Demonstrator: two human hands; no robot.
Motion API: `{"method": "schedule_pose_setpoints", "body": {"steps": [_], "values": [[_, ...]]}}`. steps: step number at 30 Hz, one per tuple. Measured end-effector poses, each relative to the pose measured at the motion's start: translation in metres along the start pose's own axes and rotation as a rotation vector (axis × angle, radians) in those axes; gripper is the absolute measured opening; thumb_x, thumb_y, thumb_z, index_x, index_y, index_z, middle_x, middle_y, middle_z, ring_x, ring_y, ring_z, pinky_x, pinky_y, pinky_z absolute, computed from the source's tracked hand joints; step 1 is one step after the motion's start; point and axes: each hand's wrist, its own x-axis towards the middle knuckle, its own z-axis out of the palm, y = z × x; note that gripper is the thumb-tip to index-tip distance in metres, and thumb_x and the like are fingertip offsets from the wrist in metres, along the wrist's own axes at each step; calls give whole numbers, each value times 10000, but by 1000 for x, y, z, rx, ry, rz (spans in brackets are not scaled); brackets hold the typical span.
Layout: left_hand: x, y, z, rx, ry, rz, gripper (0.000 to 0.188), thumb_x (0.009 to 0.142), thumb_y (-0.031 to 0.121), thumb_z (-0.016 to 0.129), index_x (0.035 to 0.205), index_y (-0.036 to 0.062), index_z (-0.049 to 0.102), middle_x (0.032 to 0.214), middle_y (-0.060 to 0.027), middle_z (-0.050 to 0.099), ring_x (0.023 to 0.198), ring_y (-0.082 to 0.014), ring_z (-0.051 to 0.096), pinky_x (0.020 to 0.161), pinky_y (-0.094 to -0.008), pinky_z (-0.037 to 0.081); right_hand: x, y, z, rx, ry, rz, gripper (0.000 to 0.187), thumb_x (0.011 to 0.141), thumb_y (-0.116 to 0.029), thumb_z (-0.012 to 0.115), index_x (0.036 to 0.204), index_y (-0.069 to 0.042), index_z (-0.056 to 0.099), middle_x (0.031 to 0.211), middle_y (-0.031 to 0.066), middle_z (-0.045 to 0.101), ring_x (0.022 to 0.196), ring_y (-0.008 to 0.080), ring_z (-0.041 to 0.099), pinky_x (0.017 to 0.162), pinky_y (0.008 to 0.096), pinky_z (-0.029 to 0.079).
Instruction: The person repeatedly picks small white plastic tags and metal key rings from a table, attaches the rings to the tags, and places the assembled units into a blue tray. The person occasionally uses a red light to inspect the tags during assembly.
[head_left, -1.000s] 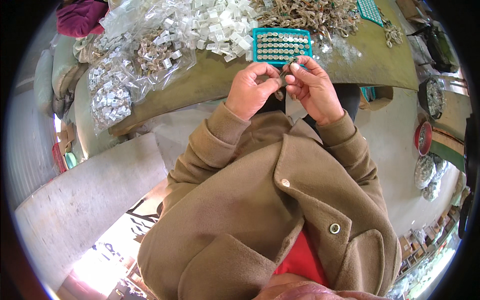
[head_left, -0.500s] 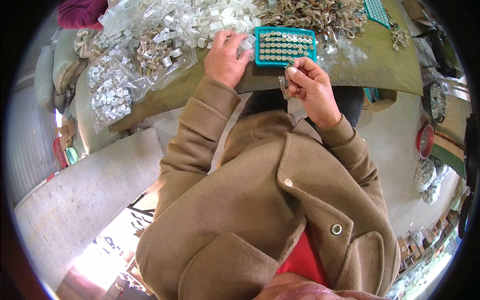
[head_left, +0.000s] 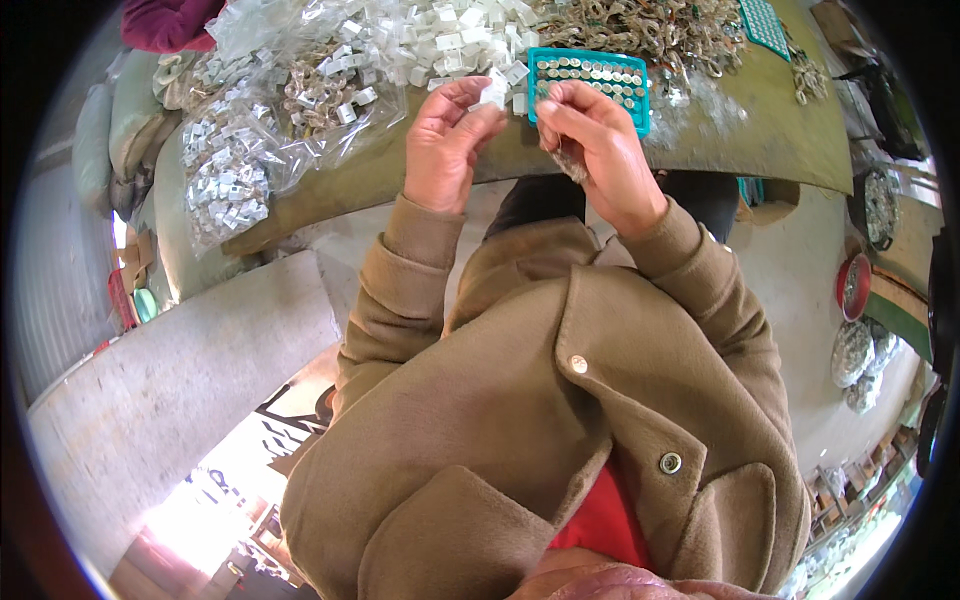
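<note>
My left hand (head_left: 447, 145) pinches a small white plastic housing (head_left: 495, 90) between thumb and fingertips, just left of the teal tray (head_left: 645, 70). Facing it, my right hand (head_left: 600, 150) is closed on a small bundle of thin wires (head_left: 571, 168), which hangs below the fingers; a small green part (head_left: 543, 90) shows by the fingertips. Rows of round silvery pieces (head_left: 590, 72) fill the tray, and my right hand covers its lower left part. Loose white housings (head_left: 455, 40) lie heaped beyond my left hand.
Tangled wire bundles (head_left: 650, 30) are piled behind the tray. Clear plastic bags (head_left: 230, 190) with white housings lie at the left. Another teal tray (head_left: 765, 28) sits at the far right. A person's purple sleeve (head_left: 165, 22) rests at the far left edge.
My left hand has drawn back from the heap with the white housing. My right hand has shifted up and left with the wire bundle, bringing both hands close together.
</note>
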Motion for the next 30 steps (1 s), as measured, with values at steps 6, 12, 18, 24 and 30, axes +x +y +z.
{"method": "schedule_pose_setpoints", "body": {"steps": [6,12,18,24,30], "values": [[-14,3,15,-71,-67,23,277,940,59,629,1207,2,584,1098,-41,631,974,-125,627,862,-299,551,-2,6,9,78,38,70,82,915,-114,645,888,-55,594,720,-20,556,646,58,497,568,205,349],[-10,-2,8,-299,-62,-215,231,956,109,630,1167,19,608,1049,-46,669,941,-142,653,841,-301,565,-7,4,6,-120,61,22,84,903,-107,661,952,-44,636,729,-21,587,642,38,503,537,199,341],[-12,-7,2,-181,-44,-230,257,942,125,657,1170,12,622,995,-49,683,871,-130,664,798,-276,560,-11,1,1,-173,75,-72,75,899,-112,664,917,-43,639,739,-3,613,658,55,530,578,202,393],[-16,-11,13,-41,-35,-40,287,938,90,658,1199,-20,616,1005,-66,685,851,-130,666,762,-275,559,-15,-1,-2,3,-6,31,97,909,-123,656,912,-31,629,750,19,623,697,92,549,693,238,440],[-18,-7,19,12,-55,26,293,931,58,662,1202,-41,612,1025,-88,683,871,-141,667,783,-281,569,-18,-1,-7,76,-63,9,89,923,-111,646,919,-25,624,785,13,630,703,92,559,676,227,446]]}}
